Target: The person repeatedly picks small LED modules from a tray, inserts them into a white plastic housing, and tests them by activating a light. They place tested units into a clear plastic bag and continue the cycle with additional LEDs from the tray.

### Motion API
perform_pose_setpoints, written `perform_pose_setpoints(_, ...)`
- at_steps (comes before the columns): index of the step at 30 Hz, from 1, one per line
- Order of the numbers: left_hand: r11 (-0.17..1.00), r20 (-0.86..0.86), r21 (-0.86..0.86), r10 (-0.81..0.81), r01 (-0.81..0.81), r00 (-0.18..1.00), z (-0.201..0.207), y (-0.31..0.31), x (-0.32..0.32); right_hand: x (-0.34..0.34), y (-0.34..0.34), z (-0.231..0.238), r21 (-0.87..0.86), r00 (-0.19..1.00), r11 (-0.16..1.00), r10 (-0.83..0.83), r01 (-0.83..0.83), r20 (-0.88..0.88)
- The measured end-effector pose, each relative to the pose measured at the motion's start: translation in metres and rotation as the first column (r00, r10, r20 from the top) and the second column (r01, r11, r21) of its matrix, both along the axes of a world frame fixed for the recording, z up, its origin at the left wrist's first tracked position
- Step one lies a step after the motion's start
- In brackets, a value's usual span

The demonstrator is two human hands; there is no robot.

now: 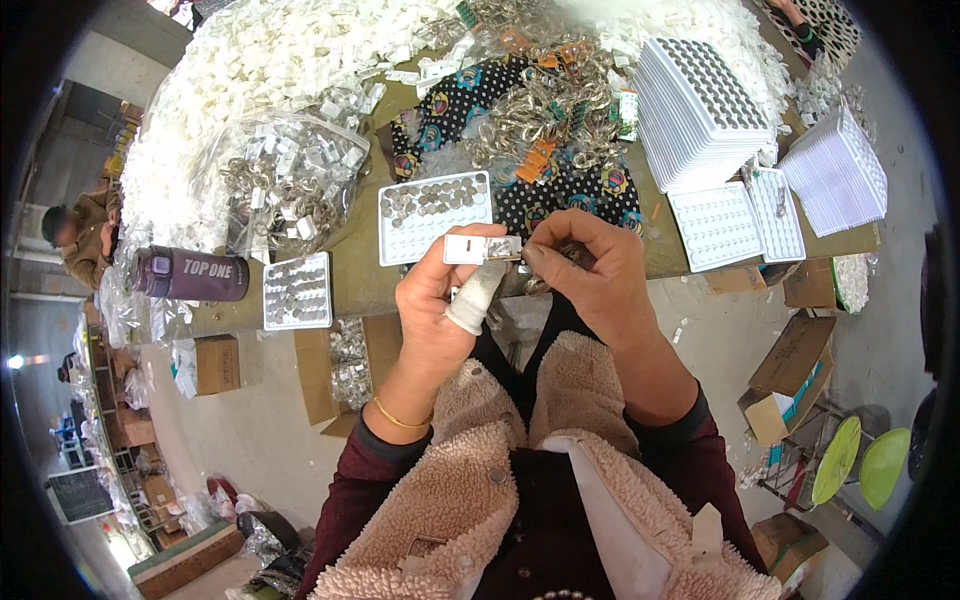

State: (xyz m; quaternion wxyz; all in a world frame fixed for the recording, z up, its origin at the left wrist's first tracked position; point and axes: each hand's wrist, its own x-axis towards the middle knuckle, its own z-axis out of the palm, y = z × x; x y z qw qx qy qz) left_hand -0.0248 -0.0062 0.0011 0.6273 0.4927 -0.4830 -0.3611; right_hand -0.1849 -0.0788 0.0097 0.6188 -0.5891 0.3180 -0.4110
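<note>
Maroon sleeves, cream fleece vest, gold bracelet, white tape wrapping one thumb.

Both forearms come up from the lower edge in dark red sleeves under a fleecy beige vest, and the hands meet in front of the chest. The left hand (440, 305) is raised with its back toward the camera, thumb and fingertips pinched together at the top, one finger (478, 295) wrapped in white tape, and a thin gold bangle (400, 418) around the wrist. The right hand (590, 270) curls in from the right, fingers bent and fingertips pressed close to those of the left hand. The wrists stand apart while the fingertips nearly touch.
</note>
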Motion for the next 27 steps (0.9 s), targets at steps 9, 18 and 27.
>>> perform_pose_setpoints(9, 0.96, -0.552, -0.012, -0.239, 0.278, 0.799, 0.001, 0.001, 0.009, 0.001, -0.002, -0.009, 0.239, 0.949, 0.949, 0.134, -0.206, 0.284)
perform_pose_setpoints(18, 0.997, 0.27, -0.04, -0.052, 0.065, 0.962, 0.001, -0.002, 0.015, 0.002, 0.003, 0.0, -0.111, 0.999, 0.994, 0.009, -0.015, -0.051)
perform_pose_setpoints(27, 0.994, -0.169, 0.097, -0.036, 0.053, 0.985, 0.007, 0.001, 0.009, 0.016, -0.001, -0.012, -0.685, 0.964, 0.713, -0.26, 0.149, -0.06)
